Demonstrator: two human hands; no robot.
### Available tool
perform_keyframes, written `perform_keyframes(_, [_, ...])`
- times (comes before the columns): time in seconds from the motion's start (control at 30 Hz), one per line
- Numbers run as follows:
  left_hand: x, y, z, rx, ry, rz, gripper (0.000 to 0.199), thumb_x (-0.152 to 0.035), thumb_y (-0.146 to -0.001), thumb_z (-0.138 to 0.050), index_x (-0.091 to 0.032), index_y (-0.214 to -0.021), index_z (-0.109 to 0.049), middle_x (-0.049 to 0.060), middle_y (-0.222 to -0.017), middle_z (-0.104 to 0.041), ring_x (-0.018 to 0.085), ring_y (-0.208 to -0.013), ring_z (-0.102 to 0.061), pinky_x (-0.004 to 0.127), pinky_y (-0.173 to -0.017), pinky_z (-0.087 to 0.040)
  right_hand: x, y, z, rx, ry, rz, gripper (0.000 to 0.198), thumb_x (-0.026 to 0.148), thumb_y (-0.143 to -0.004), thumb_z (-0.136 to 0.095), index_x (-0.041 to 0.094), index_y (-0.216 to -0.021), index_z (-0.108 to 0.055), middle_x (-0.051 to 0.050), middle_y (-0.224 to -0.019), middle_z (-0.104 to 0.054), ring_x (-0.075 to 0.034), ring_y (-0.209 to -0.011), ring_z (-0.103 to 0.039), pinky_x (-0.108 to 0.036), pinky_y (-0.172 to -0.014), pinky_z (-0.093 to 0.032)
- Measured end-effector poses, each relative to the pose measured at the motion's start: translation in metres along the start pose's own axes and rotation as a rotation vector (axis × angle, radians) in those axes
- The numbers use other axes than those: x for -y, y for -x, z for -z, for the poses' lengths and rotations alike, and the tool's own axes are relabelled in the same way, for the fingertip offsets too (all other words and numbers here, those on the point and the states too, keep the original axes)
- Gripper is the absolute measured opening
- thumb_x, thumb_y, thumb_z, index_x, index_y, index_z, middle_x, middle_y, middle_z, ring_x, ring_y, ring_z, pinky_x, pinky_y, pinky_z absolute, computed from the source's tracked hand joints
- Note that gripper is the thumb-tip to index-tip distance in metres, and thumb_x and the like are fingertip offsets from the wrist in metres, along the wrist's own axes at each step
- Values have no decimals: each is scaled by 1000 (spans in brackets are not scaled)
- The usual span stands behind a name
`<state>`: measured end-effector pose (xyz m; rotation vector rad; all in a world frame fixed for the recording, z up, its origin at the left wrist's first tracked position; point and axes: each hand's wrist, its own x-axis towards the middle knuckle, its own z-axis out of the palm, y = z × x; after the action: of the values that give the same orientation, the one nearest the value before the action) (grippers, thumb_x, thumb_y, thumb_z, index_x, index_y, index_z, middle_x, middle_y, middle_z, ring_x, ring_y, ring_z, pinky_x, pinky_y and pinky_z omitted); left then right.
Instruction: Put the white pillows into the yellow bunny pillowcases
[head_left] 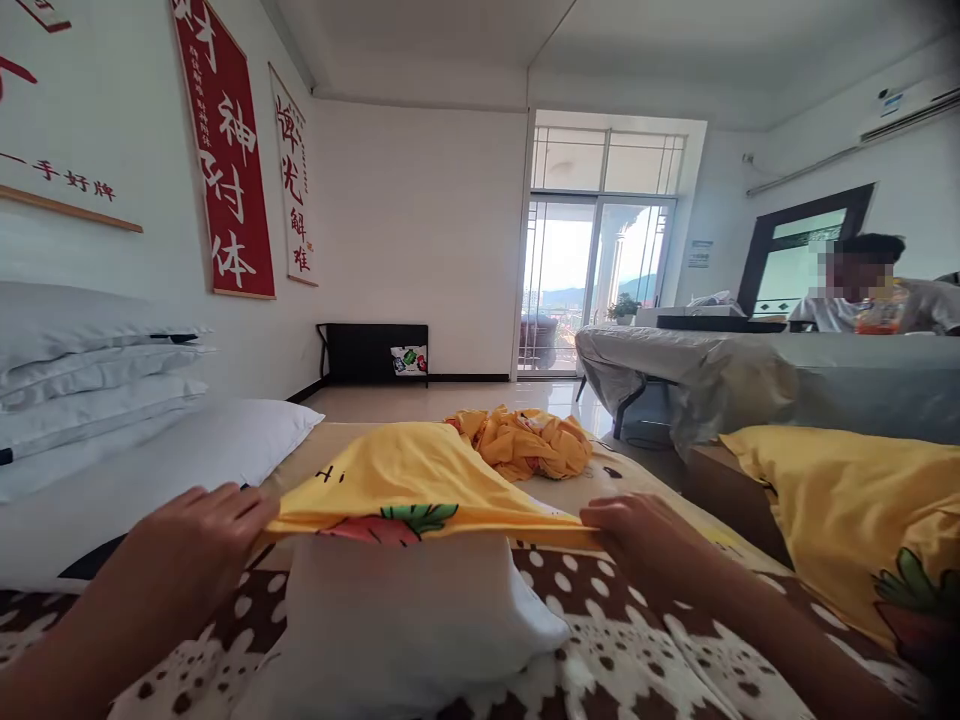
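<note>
A yellow pillowcase (405,465) with a printed strawberry-like fruit is stretched taut between my hands. It covers the far end of a white pillow (405,620), whose near part sticks out bare toward me. My left hand (206,525) is closed round the left corner of the pillowcase's edge, and my right hand (637,530) grips the right corner. The pillow lies on a brown and white patterned blanket (630,650). Just behind the pillowcase is a crumpled heap of orange-yellow fabric (532,445).
White pillows (90,350) are stacked at the left, with another white pillow (247,440) beside them. On the right, a yellow-covered pillow (862,500) rests over a brown box (731,490). Beyond stands a plastic-covered table (645,350), with a person (862,280) behind it.
</note>
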<state>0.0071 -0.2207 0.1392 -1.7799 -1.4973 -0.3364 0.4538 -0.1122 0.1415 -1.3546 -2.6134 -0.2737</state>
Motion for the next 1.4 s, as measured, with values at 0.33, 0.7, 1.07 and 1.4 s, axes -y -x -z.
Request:
perform_keyframes(0.33, [45, -120, -22, 108, -347, 108, 37, -16, -95, -23, -9, -85, -58, 9, -81, -64, 23, -81, -59, 32, -74, -33, -57, -121, 15, -181, 5, -319, 27, 27, -89, -43, 21, -86, -69, -7, -87, -69, -20, -83, -60, -26, -61, -29])
perform_keyframes(0.7, [66, -169, -151, 212, -129, 332, 37, -17, -89, -30, -13, -89, -66, 17, -94, -64, 31, -94, -57, 42, -76, -38, -66, -240, -69, -103, -95, -518, 32, 35, -87, -45, 15, -81, -69, -10, -82, -68, -18, -70, -61, -26, -55, -32])
perform_keyframes(1.07, [10, -189, -191, 236, 94, 212, 41, -11, -84, -31, -14, -108, -63, 15, -121, -61, 27, -108, -56, 44, -91, -39, -34, -263, -126, -174, -121, -391, 37, 32, -88, -46, 17, -119, -60, -12, -121, -61, -25, -114, -53, -36, -94, -38])
perform_keyframes(1.4, [-26, -109, -261, 596, 601, 210, 60, -45, -93, -21, -15, -141, -39, 11, -148, -36, 23, -139, -28, 45, -112, -23, 23, -232, -195, 142, -568, -56, 64, 61, -92, -24, 28, -147, -25, -3, -156, -16, -20, -144, -12, -45, -115, -9])
